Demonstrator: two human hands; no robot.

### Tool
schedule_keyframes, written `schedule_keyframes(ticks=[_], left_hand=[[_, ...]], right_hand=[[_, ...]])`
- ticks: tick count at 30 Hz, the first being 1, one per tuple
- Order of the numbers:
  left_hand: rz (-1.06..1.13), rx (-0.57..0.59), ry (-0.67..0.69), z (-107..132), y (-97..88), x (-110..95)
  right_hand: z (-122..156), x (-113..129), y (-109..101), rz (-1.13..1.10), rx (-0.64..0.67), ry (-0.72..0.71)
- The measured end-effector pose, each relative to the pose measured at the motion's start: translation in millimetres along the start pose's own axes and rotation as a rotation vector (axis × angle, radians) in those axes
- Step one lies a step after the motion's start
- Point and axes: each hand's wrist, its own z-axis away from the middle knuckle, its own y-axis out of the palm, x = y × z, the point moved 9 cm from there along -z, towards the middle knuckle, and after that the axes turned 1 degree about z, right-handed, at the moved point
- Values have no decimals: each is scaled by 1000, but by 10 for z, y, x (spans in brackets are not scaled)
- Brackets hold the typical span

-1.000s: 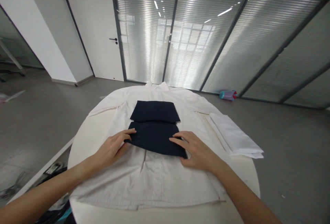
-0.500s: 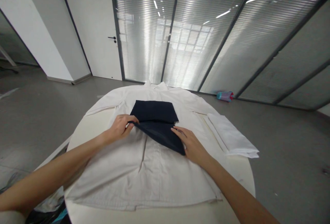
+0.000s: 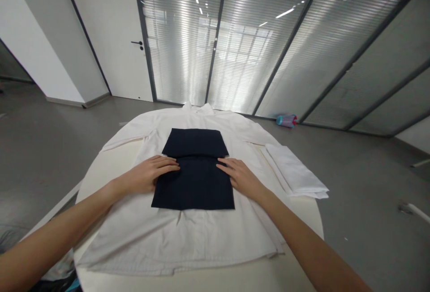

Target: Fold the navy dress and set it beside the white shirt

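A dark navy cloth (image 3: 194,171) lies partly folded on a white shirt (image 3: 188,229) that is spread flat over a round white table (image 3: 298,220). My left hand (image 3: 148,174) rests flat on the cloth's left edge, fingers stretched out. On the cloth's right edge my right hand (image 3: 239,176) lies flat as well, fingers pointing inward. The cloth's near part lies flat toward me, and a folded flap covers its far part.
A folded white cloth (image 3: 295,173) lies on the table's right side. A teal and pink bottle (image 3: 286,120) lies on the grey floor by the glass partition. A white door (image 3: 114,36) stands at the back left.
The near flap of the navy cloth was lifted half a second ago and now lies flat toward me. Both hands moved from gripping its edge to resting flat on it.
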Motion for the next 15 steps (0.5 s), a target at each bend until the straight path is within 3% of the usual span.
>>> schedule_keyframes(ticks=[4,7,12,15], left_hand=[[39,0,-22,-9,30,131],[158,87,-21,-135,40,288],[671,338,-176,-449,119,629],[858,365,-267,-490,157,714]], right_hand=[[-23,-2,-41,8,60,34],[-179,-47,-132,-42,190,29],[-541,-250,-137,-259,468,45],[-631,-309,-62,-379,526,46]])
